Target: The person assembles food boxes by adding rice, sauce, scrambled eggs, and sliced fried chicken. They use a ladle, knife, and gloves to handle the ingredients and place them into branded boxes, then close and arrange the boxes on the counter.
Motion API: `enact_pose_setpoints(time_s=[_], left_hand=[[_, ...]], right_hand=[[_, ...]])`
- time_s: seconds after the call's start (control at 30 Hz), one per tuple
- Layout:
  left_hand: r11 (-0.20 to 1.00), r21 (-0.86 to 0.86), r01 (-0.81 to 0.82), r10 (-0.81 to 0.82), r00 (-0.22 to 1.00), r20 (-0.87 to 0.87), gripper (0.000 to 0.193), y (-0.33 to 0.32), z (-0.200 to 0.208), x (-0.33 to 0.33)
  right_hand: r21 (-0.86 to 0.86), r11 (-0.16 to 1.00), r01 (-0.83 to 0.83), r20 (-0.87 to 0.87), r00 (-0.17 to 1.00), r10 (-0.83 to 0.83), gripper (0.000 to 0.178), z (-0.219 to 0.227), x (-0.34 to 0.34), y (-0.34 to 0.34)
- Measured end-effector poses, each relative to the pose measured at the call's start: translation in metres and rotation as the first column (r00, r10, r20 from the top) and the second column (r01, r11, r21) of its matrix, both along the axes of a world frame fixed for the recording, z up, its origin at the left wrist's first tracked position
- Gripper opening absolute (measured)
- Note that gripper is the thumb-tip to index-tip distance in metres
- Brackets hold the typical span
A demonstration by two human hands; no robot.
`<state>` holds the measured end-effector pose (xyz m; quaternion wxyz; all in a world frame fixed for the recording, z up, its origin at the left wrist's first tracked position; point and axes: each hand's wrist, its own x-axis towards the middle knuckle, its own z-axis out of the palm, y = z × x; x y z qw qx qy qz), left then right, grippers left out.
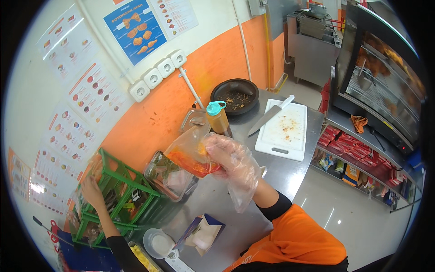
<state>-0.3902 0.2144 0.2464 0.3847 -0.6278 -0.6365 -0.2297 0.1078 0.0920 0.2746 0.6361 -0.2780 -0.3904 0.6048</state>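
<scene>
My right hand (231,156), in a clear plastic glove, is closed on a clear plastic bag of red-orange sauce (192,164), held above the steel table. At the left, my bare left hand (92,192) reaches to the outer side of a green plastic basket rack (129,186). Its fingertips are among clear plastic packets and too indistinct to read. Below the sauce bag stands a clear container (174,183) with green leaves in it. Nearer me, an open dark blue and white paper box (212,221) holds a white wrapped lump (202,236).
A squeeze bottle (219,122) with a turquoise cap stands beside a dark stone mortar (249,106). To the right, a knife (267,119) rests across a white cutting board (290,147). A round clear tub (158,243) is near me. A glass display cabinet (380,77) stands far right.
</scene>
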Motion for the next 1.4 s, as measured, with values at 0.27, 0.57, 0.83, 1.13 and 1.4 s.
enact_pose_setpoints(time_s=[0.27, 0.57, 0.83, 1.13, 1.4], left_hand=[[0.996, 0.074, -0.056, 0.056, 0.998, -0.005, 0.017, -0.001, 0.0, -0.024], [0.983, 0.15, 0.103, -0.12, 0.987, 0.109, 0.018, -0.033, 0.054, 0.048], [0.959, 0.129, 0.251, -0.265, 0.958, 0.113, 0.012, -0.074, 0.077, 0.106], [0.936, -0.027, 0.35, -0.333, 0.91, 0.248, 0.009, -0.102, 0.078, 0.135], [0.684, -0.008, 0.73, -0.587, 0.557, 0.587, 0.011, -0.142, 0.086, 0.17]], right_hand=[[-0.121, 0.889, -0.442, -0.433, 0.829, 0.354, 0.028, -0.007, 0.006, -0.001], [-0.15, 0.895, -0.42, -0.409, 0.851, 0.33, 0.026, 0.004, 0.005, -0.012], [-0.122, 0.906, -0.405, -0.37, 0.866, 0.337, 0.029, -0.002, 0.001, -0.013], [-0.021, 0.853, -0.521, -0.432, 0.775, 0.462, 0.036, -0.007, 0.008, -0.014], [-0.137, 0.867, -0.48, -0.426, 0.818, 0.386, 0.037, 0.002, 0.006, -0.022]])
